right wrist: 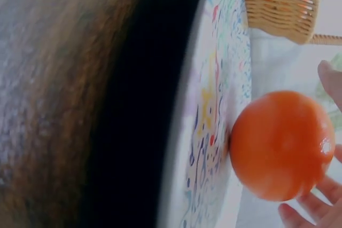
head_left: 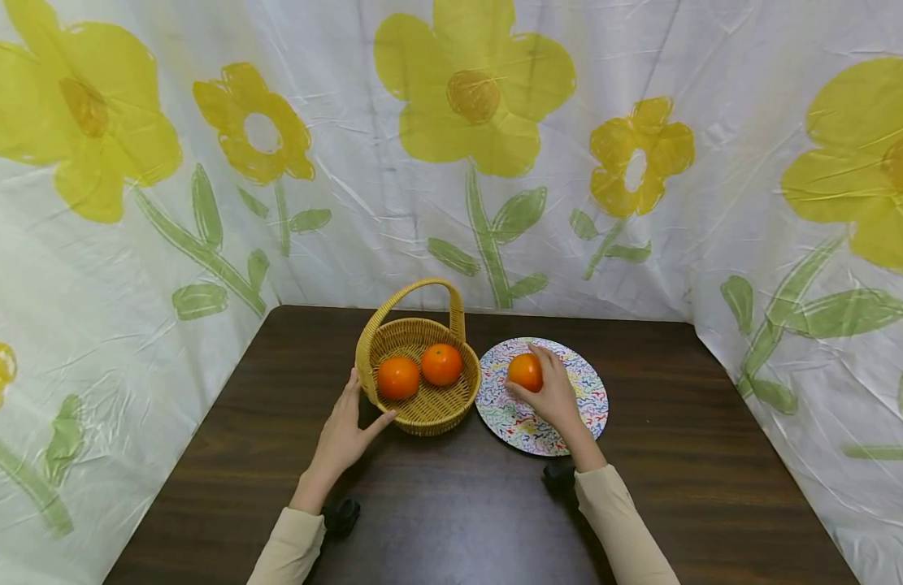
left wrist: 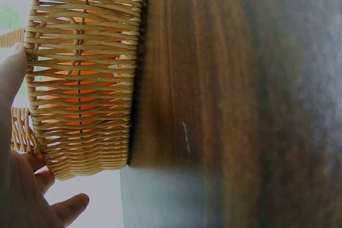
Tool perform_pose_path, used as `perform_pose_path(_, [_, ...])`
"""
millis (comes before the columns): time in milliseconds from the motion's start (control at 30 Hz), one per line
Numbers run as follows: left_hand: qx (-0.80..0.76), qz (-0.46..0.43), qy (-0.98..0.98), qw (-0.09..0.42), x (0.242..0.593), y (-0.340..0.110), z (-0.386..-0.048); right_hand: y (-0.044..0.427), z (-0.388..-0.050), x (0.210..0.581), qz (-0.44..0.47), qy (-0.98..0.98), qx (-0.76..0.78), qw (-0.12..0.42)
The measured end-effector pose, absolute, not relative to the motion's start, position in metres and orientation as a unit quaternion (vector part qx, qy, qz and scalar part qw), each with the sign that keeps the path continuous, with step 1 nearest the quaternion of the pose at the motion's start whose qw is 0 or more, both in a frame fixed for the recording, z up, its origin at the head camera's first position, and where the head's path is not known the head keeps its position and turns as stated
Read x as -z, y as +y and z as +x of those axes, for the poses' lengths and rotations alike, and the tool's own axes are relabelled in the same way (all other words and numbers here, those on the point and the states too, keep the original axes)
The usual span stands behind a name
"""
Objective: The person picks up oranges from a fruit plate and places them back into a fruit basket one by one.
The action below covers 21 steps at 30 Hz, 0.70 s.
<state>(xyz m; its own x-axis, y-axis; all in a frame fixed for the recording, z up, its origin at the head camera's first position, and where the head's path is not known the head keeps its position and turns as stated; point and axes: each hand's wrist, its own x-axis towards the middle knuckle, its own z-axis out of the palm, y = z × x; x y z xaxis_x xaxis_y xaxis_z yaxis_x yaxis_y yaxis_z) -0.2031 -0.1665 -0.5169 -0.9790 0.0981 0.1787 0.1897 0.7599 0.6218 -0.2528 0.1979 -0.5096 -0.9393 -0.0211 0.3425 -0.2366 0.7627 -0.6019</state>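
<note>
A round woven basket (head_left: pixel 431 416) with an arched handle stands on the table with two smooth oranges (head_left: pixel 397 379) inside. My left hand (head_left: pixel 343 435) spreads along its near left side, the thumb by the rim and the fingers near the handle's base. On a plate (head_left: pixel 590 398) with a colourful squiggle pattern sits another orange (right wrist: pixel 283 145). My right hand (head_left: pixel 555 398) surrounds this orange loosely from above. In the right wrist view a gap shows between thumb and orange, while the other fingers are close against its far side, partly hidden.
The dark wooden table (head_left: pixel 451 504) runs back to a white curtain (head_left: pixel 363 219) printed with yellow flowers, which also hangs at both sides. Basket and plate stand side by side towards the back edge. Both wrists carry black devices.
</note>
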Motion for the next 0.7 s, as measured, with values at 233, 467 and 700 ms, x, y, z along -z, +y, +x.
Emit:
perform_pose_path(233, [0.336, -0.080, -0.936, 0.071, 0.5165, -0.1667, -0.2036, 0.2013, -0.2513, 0.5144, 0.063, -0.925, -0.343, 0.151])
perform_pose_path(467, [0.337, -0.078, -0.936, 0.067, 0.5172, -0.1670, -0.2037, 0.2031, -0.2516, 0.5163, 0.063, -0.917, -0.363, 0.152])
perform_pose_path(700, [0.338, -0.078, -0.936, 0.066, 0.5175, -0.1671, -0.2039, 0.2034, -0.2513, 0.5144, 0.059, -0.911, -0.381, 0.148])
